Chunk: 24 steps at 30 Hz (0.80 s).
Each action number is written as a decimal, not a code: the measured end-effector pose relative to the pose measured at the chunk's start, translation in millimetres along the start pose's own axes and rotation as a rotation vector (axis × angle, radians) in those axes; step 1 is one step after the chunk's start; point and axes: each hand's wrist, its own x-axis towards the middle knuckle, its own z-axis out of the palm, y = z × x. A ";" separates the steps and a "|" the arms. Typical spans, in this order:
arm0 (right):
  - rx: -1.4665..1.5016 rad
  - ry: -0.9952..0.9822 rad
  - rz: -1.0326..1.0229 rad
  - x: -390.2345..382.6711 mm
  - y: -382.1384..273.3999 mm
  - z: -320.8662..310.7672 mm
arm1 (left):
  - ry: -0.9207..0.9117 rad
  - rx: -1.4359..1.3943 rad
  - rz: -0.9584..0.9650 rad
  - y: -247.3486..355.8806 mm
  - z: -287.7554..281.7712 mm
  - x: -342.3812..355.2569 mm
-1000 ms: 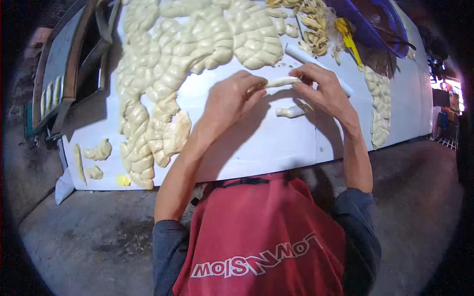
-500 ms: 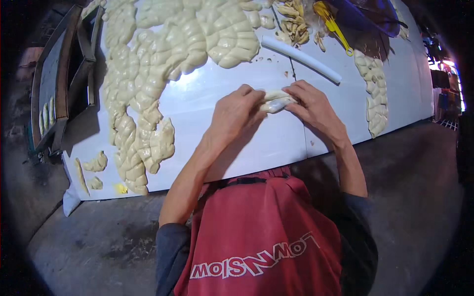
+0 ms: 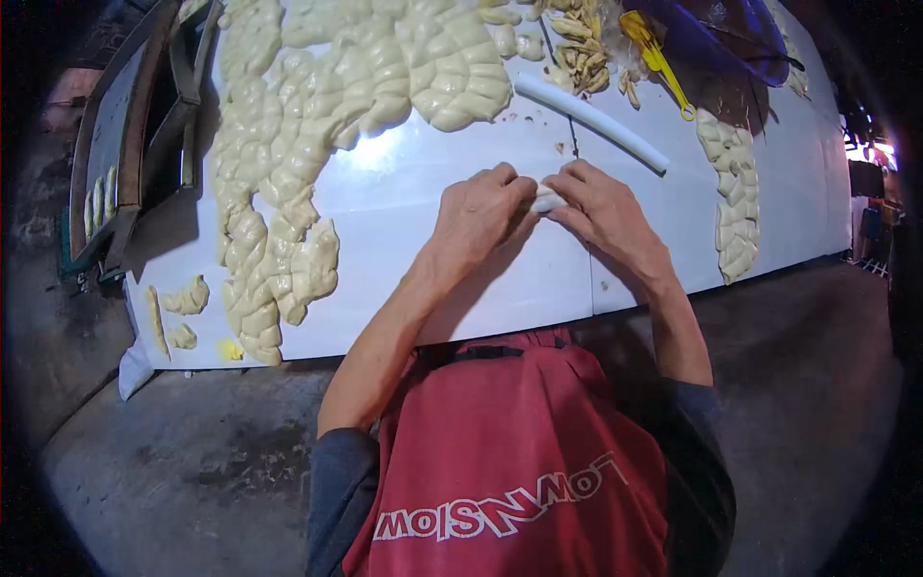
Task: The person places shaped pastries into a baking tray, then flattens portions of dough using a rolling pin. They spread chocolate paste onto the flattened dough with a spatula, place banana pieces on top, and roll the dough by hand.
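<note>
Both my hands pinch a small piece of pale dough (image 3: 547, 202) just above the white table. My left hand (image 3: 488, 210) has its fingers closed on the dough's left end, and my right hand (image 3: 598, 207) grips the right end. Fingers cover most of the piece, so only a short stretch shows between them. Beyond my right hand lies a smooth white rod (image 3: 591, 122), like a rolling pin. A large spread of glossy dough pieces (image 3: 298, 144) covers the table's left and far side.
Another strip of dough pieces (image 3: 735, 197) lies at the right. Yellowish slices (image 3: 583, 60), a yellow-handled tool (image 3: 659, 62) and a purple basin (image 3: 716, 40) are at the back. A framed rack (image 3: 120, 144) stands left. The table's front edge (image 3: 596, 315) runs before my waist.
My hands have come closer together, my left hand moving right. Less of the dough between them shows now. The whole view has shifted slightly.
</note>
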 end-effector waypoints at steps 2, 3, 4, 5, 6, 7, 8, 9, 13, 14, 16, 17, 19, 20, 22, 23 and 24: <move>-0.015 -0.023 0.002 -1.6 4.2 -1.0 | -0.035 -0.008 -0.001 -4.3 -1.4 -0.8; -0.016 -0.050 -0.002 -2.6 3.8 -3.3 | -0.070 -0.015 -0.005 -7.1 -3.1 -3.1; -0.018 -0.075 -0.004 -3.8 4.5 -5.6 | -0.071 -0.014 -0.003 -5.8 -6.1 -5.0; -0.011 -0.063 0.028 -8.6 2.6 -5.2 | 0.028 -0.034 0.032 -3.6 -8.7 -9.8; -0.009 -0.063 0.030 -14.0 2.8 -3.9 | 0.126 -0.055 0.065 -1.8 -11.8 -15.0; 0.061 -0.004 0.037 -17.8 2.5 -4.2 | 0.081 -0.080 -0.021 -2.1 -18.5 -19.9; 0.131 0.052 0.046 -21.2 3.6 -4.3 | 0.080 -0.078 -0.023 -5.9 -19.8 -22.5; 0.125 -0.003 0.078 -23.3 7.6 -4.8 | 0.026 -0.054 -0.018 -10.8 -18.4 -24.4; 0.078 -0.132 0.069 -15.8 25.3 -6.0 | -0.077 -0.001 -0.007 -15.3 -21.6 -18.9; 0.078 -0.132 0.067 -15.6 27.2 -5.6 | -0.100 -0.010 -0.025 -15.1 -22.4 -16.3; 0.168 0.021 -0.034 -20.5 19.8 -8.7 | -0.026 -0.114 -0.043 -4.2 -25.1 -18.2; 0.189 0.014 0.015 -21.9 11.9 -15.2 | 0.020 -0.112 -0.030 -0.2 -24.4 -15.9; 0.122 -0.007 0.004 -14.6 11.5 -17.8 | 0.084 -0.090 -0.028 6.2 -24.6 -10.6; 0.053 -0.036 0.010 -8.6 12.8 -14.4 | 0.080 -0.080 -0.043 3.7 -17.5 -8.0; 0.092 -0.032 -0.030 -0.6 10.3 -11.7 | 0.101 -0.076 -0.079 3.4 -8.0 -1.6; 0.130 -0.037 0.002 2.8 10.0 -5.6 | 0.096 -0.071 -0.082 1.1 -6.8 -4.5; 0.168 -0.044 0.029 6.7 6.3 -1.4 | 0.095 -0.062 -0.088 -1.8 -8.3 -8.3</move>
